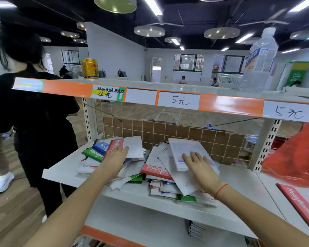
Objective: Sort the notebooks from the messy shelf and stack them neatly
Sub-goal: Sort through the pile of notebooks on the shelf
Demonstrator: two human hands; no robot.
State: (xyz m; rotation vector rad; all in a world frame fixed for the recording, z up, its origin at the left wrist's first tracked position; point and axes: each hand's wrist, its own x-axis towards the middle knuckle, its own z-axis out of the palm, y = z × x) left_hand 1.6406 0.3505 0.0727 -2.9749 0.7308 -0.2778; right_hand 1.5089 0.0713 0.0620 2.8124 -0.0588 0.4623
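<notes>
We log colours only. Shelf (136,193) white w/ orange edge strip (230,106); price tags (178,100) white, black handwriting, one tag (107,93) w/ yellow + green. Back grid (194,132) cream wire over brown squares. Notebooks (159,175): mostly white covers; red cover (155,171) w/ white lettering; green cover (93,154), blue cover (101,146), same white lettering. Pale lilac-white notebook (184,148) under right hand (202,168); wrist has red string (220,190). Can (90,68) yellow w/ red. Bag (292,157) red-orange.
</notes>
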